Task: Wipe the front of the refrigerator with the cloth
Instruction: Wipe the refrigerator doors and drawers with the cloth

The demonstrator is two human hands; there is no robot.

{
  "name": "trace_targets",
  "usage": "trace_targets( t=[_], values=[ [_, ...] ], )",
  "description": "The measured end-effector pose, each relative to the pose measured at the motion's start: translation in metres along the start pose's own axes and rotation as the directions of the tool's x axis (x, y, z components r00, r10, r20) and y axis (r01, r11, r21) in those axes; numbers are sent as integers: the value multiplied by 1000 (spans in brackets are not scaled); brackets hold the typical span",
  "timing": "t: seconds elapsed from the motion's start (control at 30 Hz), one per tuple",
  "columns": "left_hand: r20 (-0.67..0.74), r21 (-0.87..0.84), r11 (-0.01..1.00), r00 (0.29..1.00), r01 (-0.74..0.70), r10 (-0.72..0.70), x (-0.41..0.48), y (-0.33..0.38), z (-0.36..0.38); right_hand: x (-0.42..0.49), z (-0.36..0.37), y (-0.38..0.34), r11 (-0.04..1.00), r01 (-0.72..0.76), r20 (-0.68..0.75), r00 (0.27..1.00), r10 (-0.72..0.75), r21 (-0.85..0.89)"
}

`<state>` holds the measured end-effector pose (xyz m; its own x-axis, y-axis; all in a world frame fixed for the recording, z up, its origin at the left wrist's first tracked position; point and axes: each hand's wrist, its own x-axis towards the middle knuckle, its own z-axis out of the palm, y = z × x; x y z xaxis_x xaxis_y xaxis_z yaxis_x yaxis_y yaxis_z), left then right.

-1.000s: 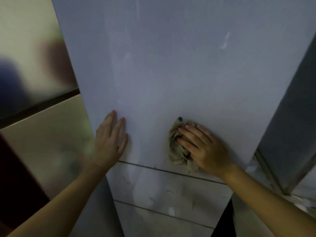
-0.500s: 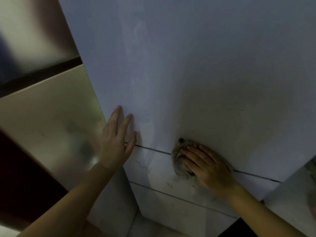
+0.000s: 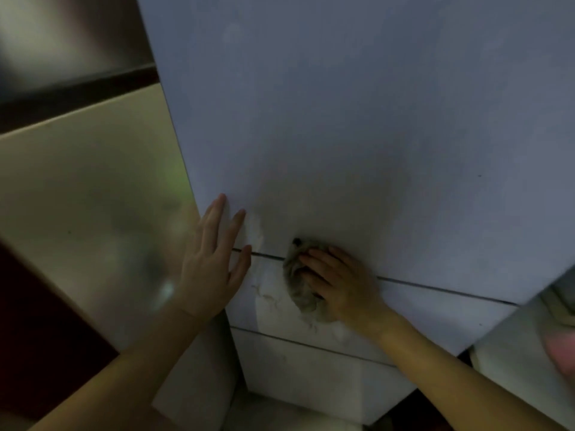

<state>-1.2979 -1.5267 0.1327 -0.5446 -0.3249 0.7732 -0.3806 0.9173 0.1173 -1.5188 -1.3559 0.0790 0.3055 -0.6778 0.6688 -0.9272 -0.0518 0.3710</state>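
Smooth pale refrigerator door, a soft crumpled cloth, and a glossy wall beside them.

The refrigerator front [image 3: 357, 119] is a smooth, pale, hard surface with a dull satin finish and faint streaks; metal or plastic cannot be told. Its lower panel [image 3: 435, 318] has the same smooth finish, marked with smudges and fine scuffs. The cloth [image 3: 300, 298] is soft, limp grey-beige fabric, bunched into wrinkles, matt and slightly rough. At left, the beige wall panel [image 3: 77, 197] is hard and glossy, mirroring blurred light, crossed by a dark shiny band [image 3: 71, 88].
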Motion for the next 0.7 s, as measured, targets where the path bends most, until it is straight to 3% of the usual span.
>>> trace_targets(
  t=[0.17, 0.4, 0.53, 0.7],
  values=[
    [-17, -55, 994, 996, -91, 90, 18, 8, -21, 2, -74, 38, 989, -138, -51, 989, 135, -47],
    [-111, -30, 977, 972, -209, 205, 81, 33, -37, 47, -159, 81, 983, -122, -140, 985, 102, -138],
    [-151, 35, 983, 972, -178, 182, 106, 24, -42, 71, -202, 114, 947, -206, -248, 958, 144, -245],
    [-158, 76, 969, 957, -236, 245, 105, 8, -33, 52, -195, 130, 941, -162, -110, 985, 135, -296]
  ],
)
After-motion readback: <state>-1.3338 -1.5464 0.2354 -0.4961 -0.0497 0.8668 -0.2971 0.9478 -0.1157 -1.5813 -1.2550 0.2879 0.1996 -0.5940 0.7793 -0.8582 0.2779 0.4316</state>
